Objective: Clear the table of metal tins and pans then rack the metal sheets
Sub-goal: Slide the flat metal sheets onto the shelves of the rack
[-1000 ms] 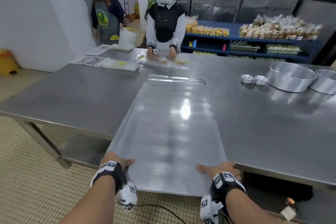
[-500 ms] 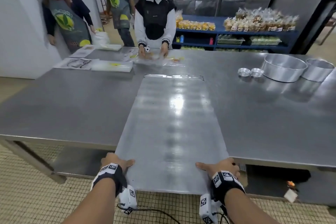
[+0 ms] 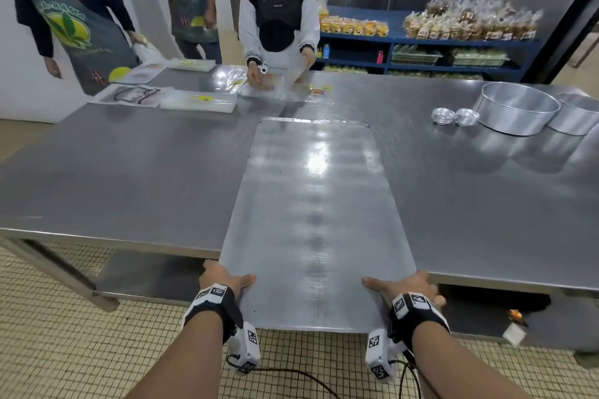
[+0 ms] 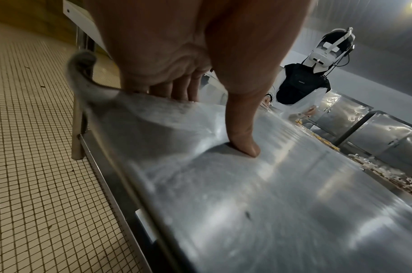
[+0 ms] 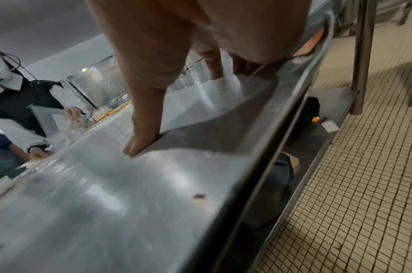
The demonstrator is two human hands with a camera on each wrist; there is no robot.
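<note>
**Long metal sheet gripped at both near corners, half off the counter**

Large flat rectangular silver metal sheet (image 3: 312,220) lying lengthwise across the grey stainless-steel counter (image 3: 129,178), near end jutting out past the counter's front edge over the beige tiled floor (image 3: 48,343). Far end of the sheet resting on the counter, its raised lip facing the other side.

Left hand (image 3: 223,280) clamped on the near left corner: thumb (image 4: 243,136) pressed flat on the top face, fingers (image 4: 176,88) curled under the edge. Right hand (image 3: 403,287) mirroring it on the near right corner, thumb (image 5: 143,137) on top, fingers (image 5: 214,62) wrapped beneath. Both wrists wearing black bands with white marker tags.

Far right on the counter: two small round fluted silver tins (image 3: 453,116) side by side, just beside a big round straight-walled silver cake pan (image 3: 517,112), with a second round silver pan (image 3: 577,116) touching or nearly touching it at the frame edge. All well apart from the sheet.

Across the counter, a person in a black vest and white sleeves (image 3: 278,19) handling clear plastic wrapping (image 3: 259,84). Blue shelving with bagged baked goods (image 3: 453,29) behind.
</note>
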